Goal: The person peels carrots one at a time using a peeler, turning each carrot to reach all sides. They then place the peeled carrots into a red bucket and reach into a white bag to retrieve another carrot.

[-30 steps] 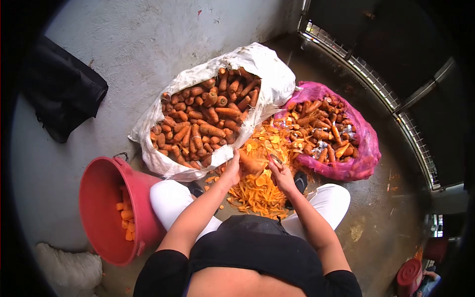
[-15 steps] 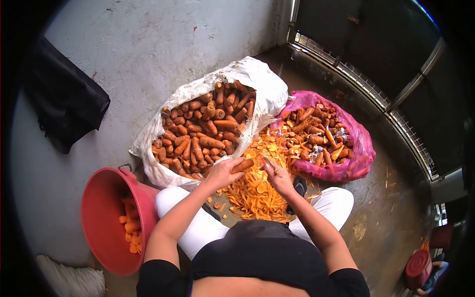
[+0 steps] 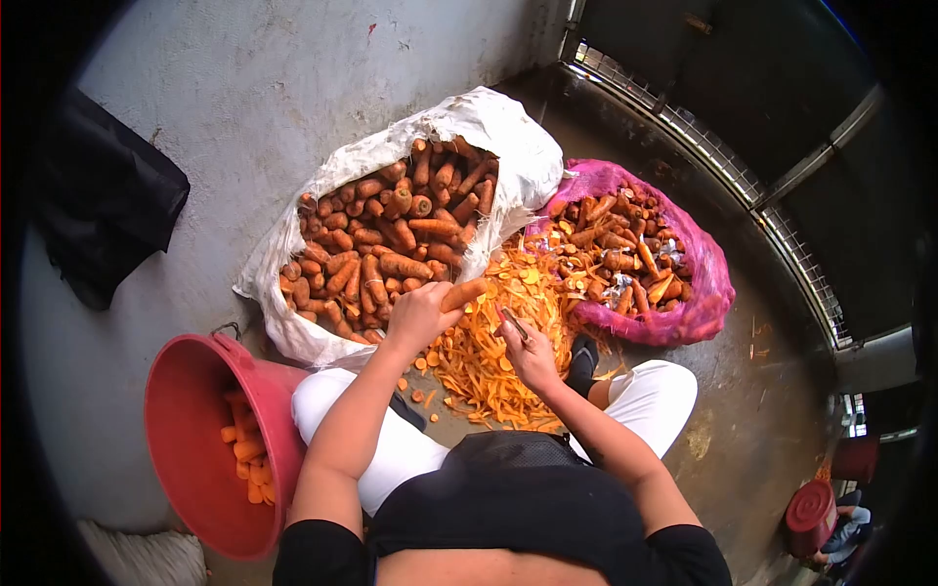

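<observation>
My left hand is closed around a carrot, whose end points up and to the right. To its right, my right hand grips a slim tool with a reddish tip, probably a peeler or knife. The two hands are apart, over a heap of orange peelings and slices. Behind my left hand lies an open white sack full of unpeeled carrots. A pink mesh sack with carrots and scraps stands beyond my right hand.
At the left stands a red bucket with peeled carrots inside. Dark cloth hangs on the grey wall. A pale sack lies at the lower left. Another person is beside a red container at the far lower right.
My hands have moved farther apart, and the carrot in my left hand now points more upward. The tool in my right hand shows more clearly. The whole view has shifted slightly.
</observation>
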Demonstrator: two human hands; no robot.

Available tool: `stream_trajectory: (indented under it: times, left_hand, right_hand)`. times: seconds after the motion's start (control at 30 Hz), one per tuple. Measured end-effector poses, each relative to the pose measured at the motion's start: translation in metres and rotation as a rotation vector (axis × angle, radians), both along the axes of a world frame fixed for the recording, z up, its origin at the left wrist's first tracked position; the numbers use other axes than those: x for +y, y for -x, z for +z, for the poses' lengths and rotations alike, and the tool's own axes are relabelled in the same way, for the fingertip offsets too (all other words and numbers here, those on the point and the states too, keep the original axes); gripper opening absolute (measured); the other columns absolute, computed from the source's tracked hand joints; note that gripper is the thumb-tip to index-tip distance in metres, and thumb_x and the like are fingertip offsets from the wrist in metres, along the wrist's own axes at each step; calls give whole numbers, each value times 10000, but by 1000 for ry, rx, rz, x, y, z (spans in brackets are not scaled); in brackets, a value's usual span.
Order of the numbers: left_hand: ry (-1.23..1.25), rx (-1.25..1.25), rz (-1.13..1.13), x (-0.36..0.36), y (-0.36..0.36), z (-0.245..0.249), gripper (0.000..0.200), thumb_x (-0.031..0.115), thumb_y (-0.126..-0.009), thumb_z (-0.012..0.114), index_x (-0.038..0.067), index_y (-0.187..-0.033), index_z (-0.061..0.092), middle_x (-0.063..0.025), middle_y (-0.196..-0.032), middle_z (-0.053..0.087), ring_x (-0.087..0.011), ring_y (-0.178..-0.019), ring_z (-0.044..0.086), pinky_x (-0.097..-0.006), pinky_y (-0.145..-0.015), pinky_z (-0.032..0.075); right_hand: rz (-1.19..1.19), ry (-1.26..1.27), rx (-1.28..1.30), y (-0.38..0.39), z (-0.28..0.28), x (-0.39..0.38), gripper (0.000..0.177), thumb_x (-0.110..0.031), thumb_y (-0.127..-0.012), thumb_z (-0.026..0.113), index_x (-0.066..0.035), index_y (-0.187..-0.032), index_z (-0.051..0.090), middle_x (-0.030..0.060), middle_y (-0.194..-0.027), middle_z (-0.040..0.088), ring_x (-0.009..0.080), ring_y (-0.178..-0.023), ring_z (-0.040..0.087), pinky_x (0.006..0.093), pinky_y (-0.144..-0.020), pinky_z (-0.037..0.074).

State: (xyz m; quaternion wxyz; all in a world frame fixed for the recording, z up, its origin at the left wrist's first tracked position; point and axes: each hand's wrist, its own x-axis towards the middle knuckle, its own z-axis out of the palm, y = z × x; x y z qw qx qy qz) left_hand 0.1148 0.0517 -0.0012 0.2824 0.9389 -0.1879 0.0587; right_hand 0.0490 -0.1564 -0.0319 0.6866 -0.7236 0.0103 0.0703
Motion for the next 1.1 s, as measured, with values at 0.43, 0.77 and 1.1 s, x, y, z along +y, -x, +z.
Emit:
stream_trajectory:
  times: [0.43,0.77,1.1]
  left_hand:
    - [-94,113,3,-4,-2,5,384,308,-748,718,40,-1011,638,-139,-960,667,-330,-832,656,-420,-731,535]
    - [-84,64,4,-2,-4,-9,376,302,-746,725,42,-1003,641,-135,-942,667,-330,-811,658,-416,-709,535]
    - [-113,84,-11,-5,0,-22,358,292,-765,732,33,-1004,667,-116,-882,685,-279,-745,677,-365,-663,539]
  right_hand:
    - [-7,12,81,-1,2,-1,351,-370,-983,513,-43,-898,608,-60,-580,420,30,-505,393,220,-457,307]
    - [-10,56,2,-7,-16,-1,348,-352,-983,515,-35,-876,612,-54,-566,429,32,-495,406,219,-460,321]
    - [99,55,198,-9,-50,-14,300,-299,-986,518,-23,-965,635,-31,-636,470,45,-585,443,231,-530,367]
